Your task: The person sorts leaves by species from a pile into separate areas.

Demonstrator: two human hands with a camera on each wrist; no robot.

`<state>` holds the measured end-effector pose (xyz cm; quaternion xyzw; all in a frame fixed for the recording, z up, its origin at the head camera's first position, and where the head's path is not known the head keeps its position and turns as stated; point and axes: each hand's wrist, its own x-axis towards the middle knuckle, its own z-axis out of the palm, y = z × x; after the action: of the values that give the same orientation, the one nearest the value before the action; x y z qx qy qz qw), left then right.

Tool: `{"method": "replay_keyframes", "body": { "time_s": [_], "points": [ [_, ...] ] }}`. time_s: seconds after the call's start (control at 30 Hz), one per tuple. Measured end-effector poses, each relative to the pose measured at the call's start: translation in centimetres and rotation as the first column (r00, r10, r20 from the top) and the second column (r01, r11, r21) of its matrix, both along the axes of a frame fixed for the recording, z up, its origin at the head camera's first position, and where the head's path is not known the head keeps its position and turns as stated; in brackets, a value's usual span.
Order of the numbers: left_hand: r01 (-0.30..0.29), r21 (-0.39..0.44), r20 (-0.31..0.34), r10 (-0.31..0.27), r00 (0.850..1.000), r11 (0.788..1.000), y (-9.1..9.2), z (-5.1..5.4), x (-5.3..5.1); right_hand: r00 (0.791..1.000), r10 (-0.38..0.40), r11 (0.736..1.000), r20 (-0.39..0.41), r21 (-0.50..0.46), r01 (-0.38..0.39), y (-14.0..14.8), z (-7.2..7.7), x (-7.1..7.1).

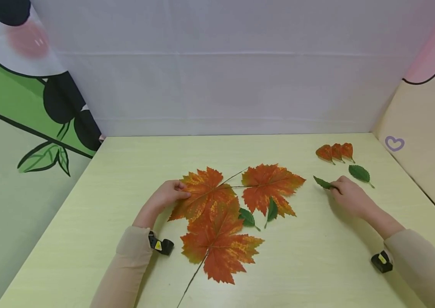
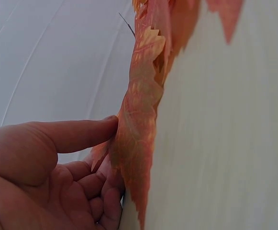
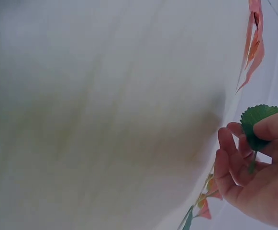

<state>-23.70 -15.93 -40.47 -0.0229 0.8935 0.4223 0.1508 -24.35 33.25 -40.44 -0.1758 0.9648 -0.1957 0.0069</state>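
My left hand (image 1: 166,194) pinches the left edge of an orange maple leaf (image 1: 202,190); in the left wrist view the thumb (image 2: 88,133) lies on the leaf's face with fingers curled behind. Between the thumb and fingers of my right hand (image 1: 352,197) is a small green serrated leaf (image 3: 257,122), held above the table at the right. Another maple leaf (image 1: 265,184) lies right of the first, and a third maple leaf (image 1: 221,244) overlaps it from below. Two green leaves (image 1: 247,217) (image 1: 272,209) lie by the maple leaves, one partly covered.
Three small orange leaves (image 1: 334,152) lie overlapping at the back right, with a single green leaf (image 1: 360,173) in front of them. A thin stem (image 1: 190,284) runs to the table's front. White, green and beige panels (image 1: 240,94) enclose the pale table (image 1: 133,158).
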Motion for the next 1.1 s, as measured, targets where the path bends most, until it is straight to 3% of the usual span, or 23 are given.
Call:
{"method": "replay_keyframes", "body": {
  "time_s": [0.17, 0.37, 0.63, 0.83, 0.93, 1.1],
  "points": [
    [-0.004, 0.004, 0.005, 0.004, 1.0, 1.0, 0.0, -0.1, 0.0, 0.998, -0.055, 0.998, 0.011, 0.014, 0.055, 1.3, 0.1, -0.8],
    [-0.005, 0.006, 0.004, 0.005, 1.0, 1.0, 0.0, 0.0, 0.0, 0.985, -0.17, 0.985, 0.032, -0.039, 0.171, 2.8, 0.2, -1.3],
    [0.0, 0.0, 0.001, 0.0, 1.0, 1.0, 0.1, 0.2, 0.2, 0.943, -0.321, 0.947, 0.091, -0.007, 0.323, 4.4, 0.6, -2.1],
    [0.004, 0.018, -0.01, -0.004, 1.0, 1.0, 0.0, 0.0, 0.2, 0.894, -0.428, 0.903, 0.135, 0.028, 0.428, 5.0, 1.0, -2.6],
    [0.007, 0.014, -0.011, -0.007, 1.0, 1.0, 0.0, 0.0, 0.2, 0.879, -0.452, 0.891, 0.149, 0.038, 0.452, 5.3, 1.0, -2.8],
    [0.005, 0.007, -0.008, -0.005, 1.0, 1.0, 0.0, 0.0, 0.1, 0.884, -0.444, 0.896, 0.148, 0.044, 0.443, 5.5, 0.6, -3.5]
  ]
}}
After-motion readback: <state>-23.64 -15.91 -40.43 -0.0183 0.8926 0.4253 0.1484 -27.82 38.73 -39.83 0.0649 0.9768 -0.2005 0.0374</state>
